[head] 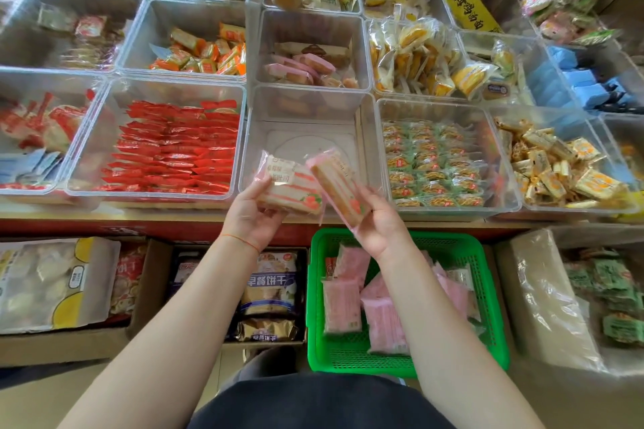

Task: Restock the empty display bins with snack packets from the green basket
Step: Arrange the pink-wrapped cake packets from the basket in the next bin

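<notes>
Here the fingers of the left hand (251,209) curl around the near end of a clear-wrapped sandwich cake packet (291,185), thumb on top, the others hidden beneath it. That packet shows pink and cream layers and a peach print, and it tilts up toward 1 o'clock. The right hand (378,223) is likewise clamped on a second packet (339,186), pink-wrapped, its long side turned upward and leaning toward 11 o'clock; the fingertips wrap behind it, so how they are spread I cannot tell. The two packets nearly touch at their far ends, both held over the near wall of the empty clear bin (310,136), which sits at 12 o'clock from the hands. A thin orange thread circles the left wrist.

Outward from there, at 9 o'clock of the empty bin lies a bin of red packets (174,146), and at 3 o'clock a bin of green-and-yellow packets (432,164). Directly beyond the empty one, at 12 o'clock, stands a bin with a few pink packets (303,68).

Below the shelf edge, at 6 o'clock from the right hand, the green basket (488,289) rests on the floor level stock, with more pink packets (362,303) lying loosely inside it, partly covered by the right forearm. At 9 o'clock of the basket is a cardboard box of bagged goods (271,292).
</notes>
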Tool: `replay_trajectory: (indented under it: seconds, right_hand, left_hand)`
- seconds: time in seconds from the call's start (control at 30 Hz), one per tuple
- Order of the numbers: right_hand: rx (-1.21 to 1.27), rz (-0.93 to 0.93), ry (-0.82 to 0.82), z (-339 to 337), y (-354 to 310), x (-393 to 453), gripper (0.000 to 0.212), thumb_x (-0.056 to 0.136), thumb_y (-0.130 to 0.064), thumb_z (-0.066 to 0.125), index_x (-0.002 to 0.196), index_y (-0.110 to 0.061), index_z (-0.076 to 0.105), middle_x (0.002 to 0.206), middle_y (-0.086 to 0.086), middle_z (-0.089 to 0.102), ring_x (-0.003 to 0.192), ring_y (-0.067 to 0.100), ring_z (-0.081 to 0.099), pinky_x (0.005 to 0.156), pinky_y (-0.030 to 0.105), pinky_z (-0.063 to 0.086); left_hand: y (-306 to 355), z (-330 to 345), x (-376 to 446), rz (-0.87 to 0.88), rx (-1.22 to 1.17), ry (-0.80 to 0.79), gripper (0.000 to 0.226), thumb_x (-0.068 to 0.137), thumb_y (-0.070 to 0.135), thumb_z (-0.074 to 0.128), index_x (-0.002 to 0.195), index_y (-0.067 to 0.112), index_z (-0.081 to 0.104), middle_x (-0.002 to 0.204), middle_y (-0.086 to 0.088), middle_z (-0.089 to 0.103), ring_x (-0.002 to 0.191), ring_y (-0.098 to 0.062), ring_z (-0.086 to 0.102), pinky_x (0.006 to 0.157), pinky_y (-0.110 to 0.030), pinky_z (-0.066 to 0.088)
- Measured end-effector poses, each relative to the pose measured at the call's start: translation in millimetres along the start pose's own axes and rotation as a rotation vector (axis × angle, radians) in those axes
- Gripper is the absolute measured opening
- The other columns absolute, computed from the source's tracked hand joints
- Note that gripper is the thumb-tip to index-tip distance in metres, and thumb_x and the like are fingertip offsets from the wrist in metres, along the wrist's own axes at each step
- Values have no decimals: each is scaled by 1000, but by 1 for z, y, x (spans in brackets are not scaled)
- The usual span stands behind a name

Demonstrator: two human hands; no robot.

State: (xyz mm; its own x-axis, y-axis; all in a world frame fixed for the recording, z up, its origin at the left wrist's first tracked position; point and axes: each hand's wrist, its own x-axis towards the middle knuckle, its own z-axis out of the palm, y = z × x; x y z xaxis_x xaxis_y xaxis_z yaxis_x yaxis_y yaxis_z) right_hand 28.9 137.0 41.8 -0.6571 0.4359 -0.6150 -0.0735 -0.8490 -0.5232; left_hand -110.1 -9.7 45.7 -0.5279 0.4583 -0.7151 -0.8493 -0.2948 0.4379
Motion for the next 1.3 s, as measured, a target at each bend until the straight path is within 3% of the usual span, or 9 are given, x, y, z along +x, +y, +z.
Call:
replay_trajectory:
  seconds: [0.17, 0.3, 0.47, 0.67, 0.83, 0.97, 1.07, 1.2, 1.3]
  right_hand:
    - [-105, 43, 107, 5, 4, 2, 35, 93, -24, 67, 126, -14, 62, 117, 13, 71, 102, 28, 70, 68, 38, 59]
    - [-94, 96, 50, 5, 1, -1, 31, 93, -23, 66, 121, -10, 65, 107, 14, 74, 99, 29, 70, 75, 45, 60]
    - [-32, 92, -35, 4, -11, 2, 35, 92, -20, 66, 124, -5, 62, 111, 16, 70, 99, 28, 70, 83, 47, 60]
    - [-250, 64, -175, -4, -47, 9, 68, 92, -20, 69, 147, 1, 35, 119, 18, 64, 103, 31, 66, 84, 50, 58]
    - [-381, 105, -193, 5, -56, 22, 60, 86, -20, 75, 133, -2, 43, 122, 22, 63, 101, 31, 65, 80, 46, 59]
    - [-434, 104, -146, 18, -55, 34, 50, 87, -25, 72, 125, -2, 50, 110, 16, 68, 92, 26, 68, 74, 40, 60]
    - [-335, 46, -7, 21, -60, 49, 53, 91, -23, 68, 134, 3, 52, 114, 15, 69, 96, 24, 70, 70, 36, 59]
    - [-68, 58, 79, 15, -77, 63, 34, 91, -14, 64, 123, -1, 61, 114, 14, 68, 91, 21, 69, 72, 27, 59]
    - [21, 78, 11, 17, -83, 69, 39, 82, -7, 65, 120, -2, 59, 107, 15, 71, 95, 25, 70, 80, 33, 60]
  left_hand:
    - [-8, -2, 7, -20, 94, 116, 14, 85, 23, 74, 95, 18, 65, 87, 2, 67, 78, -13, 60, 63, -22, 45]
    - [-6, -3, 10, -16, 66, 124, 23, 84, 19, 75, 105, 12, 65, 93, -4, 70, 86, -17, 65, 72, -28, 54]
    - [4, 0, 10, -52, 363, -152, 55, 83, 3, 69, 133, 14, 51, 115, -12, 70, 93, -26, 71, 70, -33, 61]
    - [32, -6, 14, -216, 740, -522, 61, 74, 9, 73, 132, 13, 54, 121, -15, 67, 106, -29, 66, 82, -38, 58]
    - [46, 7, 25, -357, 1010, -595, 56, 79, 10, 65, 134, 12, 54, 127, -18, 64, 111, -33, 64, 85, -38, 58]
    - [38, 26, 36, -388, 985, -544, 41, 86, 17, 71, 124, 10, 58, 115, -14, 70, 107, -30, 68, 94, -45, 55]
    - [49, 45, 45, -194, 1105, -482, 23, 91, 15, 66, 113, 10, 62, 106, -13, 72, 91, -23, 71, 83, -38, 59]
    - [74, 70, 68, 423, 1360, -174, 19, 85, 27, 75, 100, 19, 68, 91, 1, 72, 81, -14, 68, 78, -31, 57]
    - [76, 80, 99, 780, 1658, -121, 25, 88, 43, 64, 104, 25, 68, 90, -1, 71, 83, -24, 66, 73, -34, 53]
